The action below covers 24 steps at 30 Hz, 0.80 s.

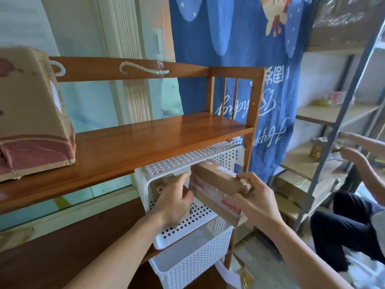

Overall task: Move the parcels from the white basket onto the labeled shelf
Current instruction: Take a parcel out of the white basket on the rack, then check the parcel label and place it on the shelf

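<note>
A brown cardboard parcel (pixel 214 180) with red-printed tape is tilted over the upper white perforated basket (pixel 187 161), under the wooden shelf board (pixel 145 140). My right hand (pixel 256 197) grips its near right end. My left hand (pixel 175 201) presses against its left side, inside the basket's open front. A smaller brown parcel (pixel 160 187) with a label lies deeper in the basket, partly hidden by my left hand. A large worn carton (pixel 31 113) stands on the wooden shelf at the far left.
A second white basket (pixel 193 261) sits below the first. A blue printed cloth (pixel 239 59) hangs behind the shelf. At the right stands a metal rack (pixel 325 163) with goods, and another person (pixel 354 215) reaches into it.
</note>
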Available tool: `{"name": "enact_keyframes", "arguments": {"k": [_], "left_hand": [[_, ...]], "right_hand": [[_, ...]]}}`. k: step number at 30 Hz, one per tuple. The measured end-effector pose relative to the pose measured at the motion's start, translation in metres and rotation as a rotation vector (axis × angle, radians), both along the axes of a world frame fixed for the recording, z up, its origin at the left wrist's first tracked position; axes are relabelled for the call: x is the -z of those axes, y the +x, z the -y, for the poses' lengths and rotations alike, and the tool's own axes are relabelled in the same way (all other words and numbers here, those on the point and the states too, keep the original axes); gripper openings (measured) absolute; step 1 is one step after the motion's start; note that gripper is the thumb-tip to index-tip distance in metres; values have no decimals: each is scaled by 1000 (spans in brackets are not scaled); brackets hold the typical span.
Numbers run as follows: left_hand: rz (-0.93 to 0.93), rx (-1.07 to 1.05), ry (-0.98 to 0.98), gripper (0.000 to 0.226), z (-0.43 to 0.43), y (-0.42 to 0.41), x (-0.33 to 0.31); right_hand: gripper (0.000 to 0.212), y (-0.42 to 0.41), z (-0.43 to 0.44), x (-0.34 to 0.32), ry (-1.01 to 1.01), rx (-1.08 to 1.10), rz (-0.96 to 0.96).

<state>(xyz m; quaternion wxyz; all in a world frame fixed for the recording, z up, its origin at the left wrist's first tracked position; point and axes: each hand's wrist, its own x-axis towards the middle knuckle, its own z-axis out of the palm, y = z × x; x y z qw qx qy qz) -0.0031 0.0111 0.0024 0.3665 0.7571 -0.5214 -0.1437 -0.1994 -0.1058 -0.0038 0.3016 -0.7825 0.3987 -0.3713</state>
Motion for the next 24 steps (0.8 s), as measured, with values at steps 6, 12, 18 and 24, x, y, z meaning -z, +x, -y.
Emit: {"name": "enact_keyframes", "arguments": {"k": [6, 12, 18, 24], "left_hand": [[-367, 73, -176, 43, -77, -31, -23], [-603, 32, -447, 24, -219, -38, -44], [-392, -341, -644, 31, -395, 25, -47], [-292, -543, -804, 41, -531, 57, -62]], "right_hand": [[40, -56, -90, -42, 107, -108, 177], [42, -36, -206, -51, 298, -258, 604], [46, 75, -328, -54, 309, -539, 504], [61, 159, -422, -70, 243, -964, 477]]}}
